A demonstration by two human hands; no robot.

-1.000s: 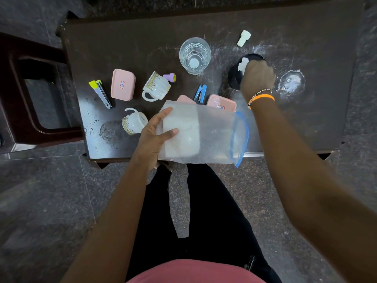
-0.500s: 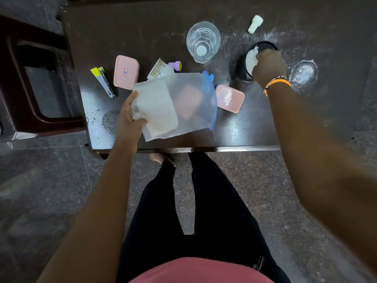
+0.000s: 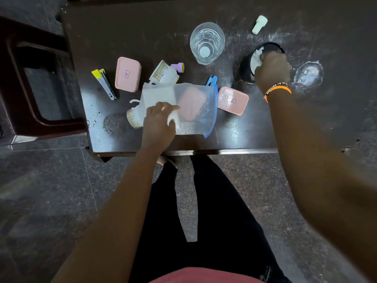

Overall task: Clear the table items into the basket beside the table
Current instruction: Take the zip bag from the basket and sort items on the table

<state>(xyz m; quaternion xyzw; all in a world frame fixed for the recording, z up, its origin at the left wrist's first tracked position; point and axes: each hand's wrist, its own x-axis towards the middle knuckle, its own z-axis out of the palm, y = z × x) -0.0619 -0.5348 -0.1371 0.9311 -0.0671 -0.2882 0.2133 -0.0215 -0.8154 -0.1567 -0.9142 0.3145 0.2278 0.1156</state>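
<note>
My left hand [image 3: 158,121] grips a translucent plastic bag [image 3: 195,121] with a blue edge and white paper inside. The bag lies on the dark table [image 3: 122,27] over a pink box [image 3: 191,103]. My right hand [image 3: 272,69] is closed on the rim of a black mesh cup [image 3: 247,68] with something white in it. Two more pink boxes sit at the left [image 3: 128,74] and right [image 3: 233,100] of the bag. Two patterned mugs, one [image 3: 164,73] behind the bag and one [image 3: 135,117] left of it, are partly hidden by it.
Also on the table are a glass [image 3: 207,42], a yellow-tipped stapler [image 3: 104,83], a blue clip [image 3: 212,80], a small purple cap [image 3: 178,67] and a white cap [image 3: 259,24]. A dark chair [image 3: 30,78] stands left of the table. My legs are under the near edge.
My left hand has carried the bag from the table's front edge and laid it flat over a pink box. My right hand has stayed on the mesh cup.
</note>
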